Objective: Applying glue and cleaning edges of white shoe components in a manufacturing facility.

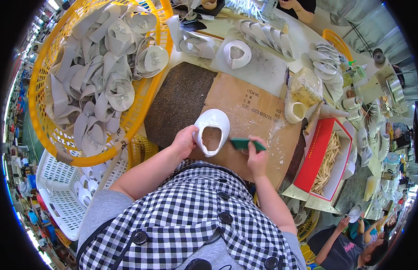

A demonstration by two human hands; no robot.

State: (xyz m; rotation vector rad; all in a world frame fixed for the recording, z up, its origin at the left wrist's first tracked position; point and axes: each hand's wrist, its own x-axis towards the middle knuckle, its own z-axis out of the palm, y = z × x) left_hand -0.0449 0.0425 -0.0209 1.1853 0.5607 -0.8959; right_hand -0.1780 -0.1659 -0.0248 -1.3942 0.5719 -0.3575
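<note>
Checked apron (186, 198) loomed closest; L hand (186, 143) gripped white shell (213, 118), R hand (257, 159) held green block (241, 143); firm grip, light touch prob. suited.

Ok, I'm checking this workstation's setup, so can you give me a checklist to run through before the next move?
1. White piece gripped by left hand: ok.
2. Green tool in right hand: ok.
3. Tool clear of the piece: cannot tell; their edges nearly meet in this view.
4. Cardboard clean: not ok, pale flecks on it.
5. Red box open: ok, pale strips show inside.
</note>
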